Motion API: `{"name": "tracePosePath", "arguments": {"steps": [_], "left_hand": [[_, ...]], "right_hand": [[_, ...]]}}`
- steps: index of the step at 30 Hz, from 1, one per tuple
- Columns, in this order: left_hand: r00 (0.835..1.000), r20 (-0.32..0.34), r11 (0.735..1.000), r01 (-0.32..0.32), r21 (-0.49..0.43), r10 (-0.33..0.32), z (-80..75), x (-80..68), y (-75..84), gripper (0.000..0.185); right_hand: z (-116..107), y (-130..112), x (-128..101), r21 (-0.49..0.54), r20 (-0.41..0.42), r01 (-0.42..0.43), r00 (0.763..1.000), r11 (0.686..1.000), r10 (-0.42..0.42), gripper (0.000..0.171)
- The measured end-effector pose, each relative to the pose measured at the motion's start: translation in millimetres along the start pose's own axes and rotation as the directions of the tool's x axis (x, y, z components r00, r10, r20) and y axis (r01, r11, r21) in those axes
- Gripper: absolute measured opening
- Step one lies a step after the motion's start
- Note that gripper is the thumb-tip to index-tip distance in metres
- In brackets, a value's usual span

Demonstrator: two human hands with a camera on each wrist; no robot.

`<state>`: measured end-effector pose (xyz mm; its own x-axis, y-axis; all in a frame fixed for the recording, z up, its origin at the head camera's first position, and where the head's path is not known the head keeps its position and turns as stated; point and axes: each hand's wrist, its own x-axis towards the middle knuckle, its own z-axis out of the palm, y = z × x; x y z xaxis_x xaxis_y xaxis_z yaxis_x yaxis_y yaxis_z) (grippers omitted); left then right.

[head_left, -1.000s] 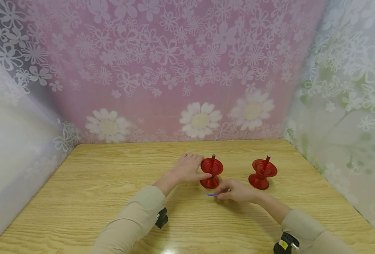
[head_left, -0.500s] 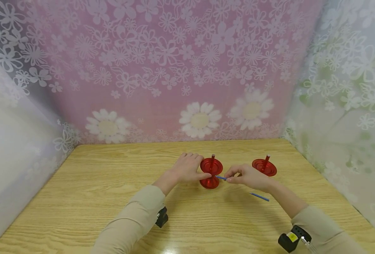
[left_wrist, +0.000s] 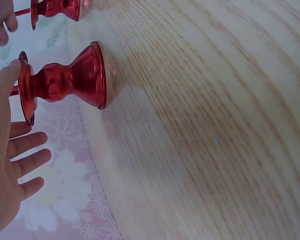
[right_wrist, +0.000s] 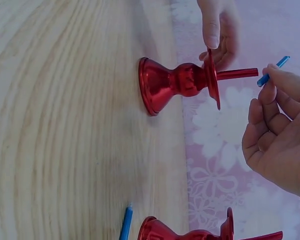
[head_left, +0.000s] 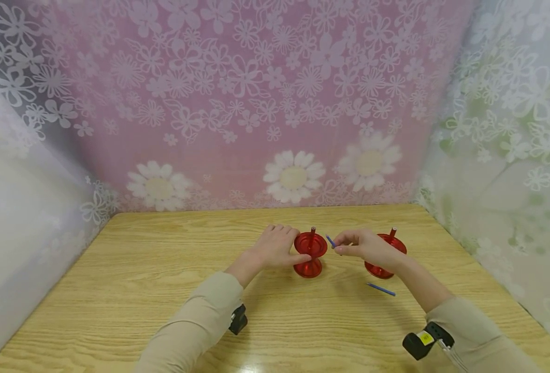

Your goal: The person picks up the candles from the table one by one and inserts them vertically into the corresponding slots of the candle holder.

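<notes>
A red metal candle holder [head_left: 309, 267], with a foot, a wide dish and a thin upright tube, stands on the table. My left hand [head_left: 275, 247] holds its dish rim from the left, thumb on the near side and a finger behind; the other fingers spread loosely in the left wrist view. My right hand [head_left: 367, 251] pinches a thin blue candle [right_wrist: 280, 66] between thumb and fingertips. In the right wrist view, the candle is tilted close to the tip of the holder's tube [right_wrist: 240, 73]; whether they touch I cannot tell.
A second red candle holder [head_left: 379, 270] stands to the right, partly behind my right hand. Another thin blue candle [head_left: 381, 289] lies on the wooden table [head_left: 163, 290] in front of it. Flowered cloth [head_left: 275, 103] hangs along the back and sides.
My right hand has risen from near the table to the height of the left holder's dish, lifting the blue candle. A second candle came into sight on the table. My left hand stays put.
</notes>
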<state>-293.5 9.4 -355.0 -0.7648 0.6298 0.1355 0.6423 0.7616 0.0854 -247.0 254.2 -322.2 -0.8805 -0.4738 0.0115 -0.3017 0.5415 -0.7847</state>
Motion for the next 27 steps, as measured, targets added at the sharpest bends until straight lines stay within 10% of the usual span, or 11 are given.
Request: {"name": "tracePosePath", "arguments": {"steps": [27], "left_hand": [[0.998, -0.054, 0.992, -0.029, 0.122, 0.036, 4.7, -0.4, -1.0, 0.057]], "right_hand": [[5, -13, 39, -0.004, -0.278, 0.004, 0.961, 1.0, -0.005, 0.024]]}}
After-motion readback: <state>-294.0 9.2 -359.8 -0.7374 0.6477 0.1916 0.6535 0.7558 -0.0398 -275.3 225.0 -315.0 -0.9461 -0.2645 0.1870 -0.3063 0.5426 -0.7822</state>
